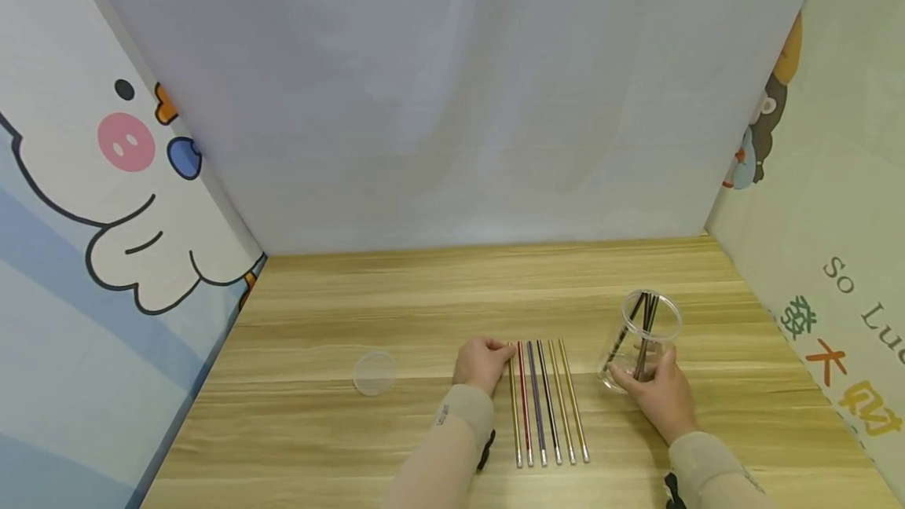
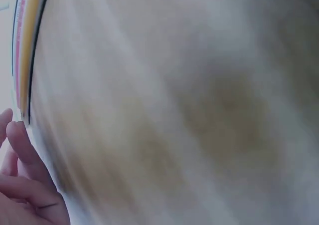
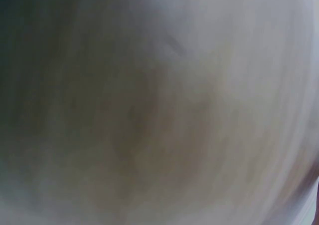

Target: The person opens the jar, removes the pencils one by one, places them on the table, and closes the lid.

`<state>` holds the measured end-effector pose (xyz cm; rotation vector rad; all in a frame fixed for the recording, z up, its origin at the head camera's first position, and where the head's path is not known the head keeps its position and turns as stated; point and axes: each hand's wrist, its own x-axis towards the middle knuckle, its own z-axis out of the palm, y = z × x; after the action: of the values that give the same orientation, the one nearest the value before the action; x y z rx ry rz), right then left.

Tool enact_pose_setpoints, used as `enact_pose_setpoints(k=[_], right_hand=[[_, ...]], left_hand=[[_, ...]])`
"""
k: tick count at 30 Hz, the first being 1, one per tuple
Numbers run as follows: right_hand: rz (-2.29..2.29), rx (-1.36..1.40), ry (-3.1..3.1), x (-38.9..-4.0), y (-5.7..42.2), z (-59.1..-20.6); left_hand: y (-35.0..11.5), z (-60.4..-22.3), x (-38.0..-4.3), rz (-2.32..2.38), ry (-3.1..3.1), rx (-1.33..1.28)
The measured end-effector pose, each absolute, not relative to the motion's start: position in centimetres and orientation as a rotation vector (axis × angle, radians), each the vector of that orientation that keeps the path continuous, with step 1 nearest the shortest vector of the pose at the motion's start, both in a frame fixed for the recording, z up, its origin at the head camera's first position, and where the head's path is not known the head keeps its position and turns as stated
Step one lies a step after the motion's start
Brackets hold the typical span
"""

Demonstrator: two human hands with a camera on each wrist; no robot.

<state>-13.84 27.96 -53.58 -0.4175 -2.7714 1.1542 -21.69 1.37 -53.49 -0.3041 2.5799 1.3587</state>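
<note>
Several pencils point(image 1: 536, 403) lie side by side on the table, in gold, red, violet and dark colours, their pale ends toward the near edge. At the far end of the leftmost gold pencil point(image 1: 515, 415), my left hand point(image 1: 482, 365) pinches with thumb and forefinger. The left wrist view shows those fingertips point(image 2: 17, 130) at the pencil ends. My right hand point(image 1: 661, 399) grips a clear cylindrical container point(image 1: 613, 352) low on its side. The container leans, with several thin dark sticks point(image 1: 646, 320) inside. The right wrist view shows only a blurred surface.
A clear round lid point(image 1: 375, 373) lies flat to the left of my left hand. The wood-grain table point(image 1: 318, 297) ends at a pale back wall point(image 1: 452, 140). Printed cartoon panels point(image 1: 127, 203) stand at both sides.
</note>
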Motion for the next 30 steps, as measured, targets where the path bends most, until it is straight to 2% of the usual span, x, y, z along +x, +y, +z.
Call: enact_pose_setpoints(k=[13, 30], right_hand=[[1.161, -0.405, -2.771, -13.8, 28.0, -53.5], [1.181, -0.387, -2.787, -14.0, 28.1, -53.5]], left_hand=[[2.5, -51.1, -22.4, 1.495, 2.544, -0.264], [5.4, -45.8, -22.5, 1.839, 2.453, -0.09]])
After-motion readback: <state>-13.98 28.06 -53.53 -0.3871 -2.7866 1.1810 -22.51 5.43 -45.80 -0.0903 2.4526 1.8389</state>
